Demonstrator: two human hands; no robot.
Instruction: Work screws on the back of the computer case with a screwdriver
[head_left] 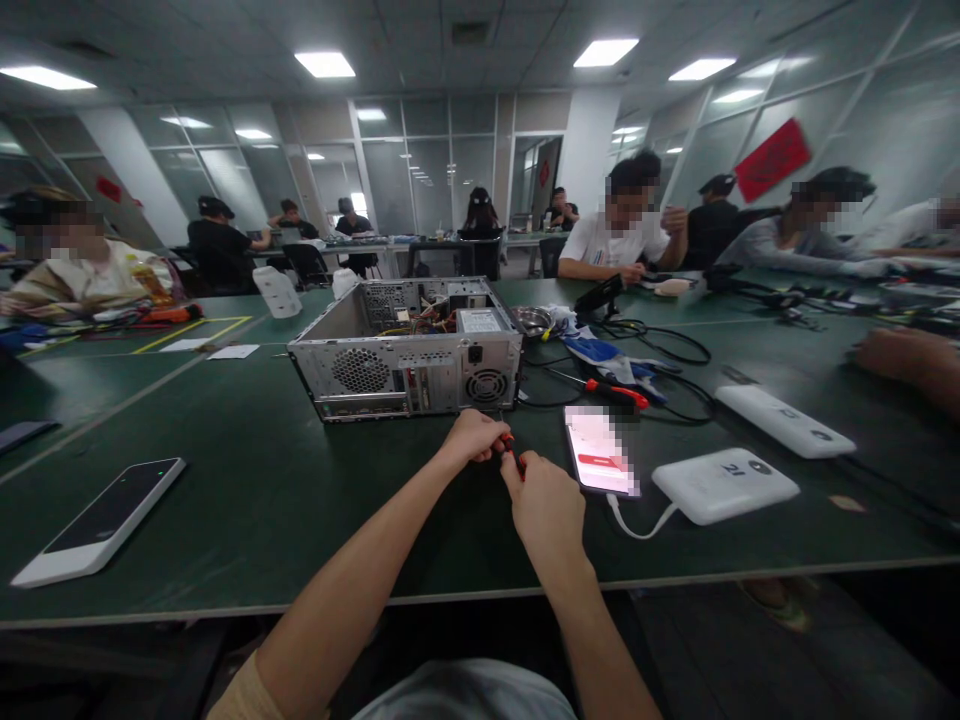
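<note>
An opened desktop computer case (442, 378) lies on the green table (247, 520), its back panel with the fan grilles facing me. Just in front of its lower right part, my right hand (551, 500) is closed around the red and black handle of a screwdriver (510, 447). The tool points toward the case; whether its tip touches a screw is too small to tell. My left hand (474, 437) has its fingers curled at the front end of the same screwdriver, close to the lower edge of the back panel.
Right of my hands lie a lit phone (600, 450) cabled to a white power bank (724, 485), another power bank (784, 422), a second screwdriver (615, 393), gloves (611, 360) and a metal bowl (531, 321). A white device (105, 520) lies left. Other people sit around.
</note>
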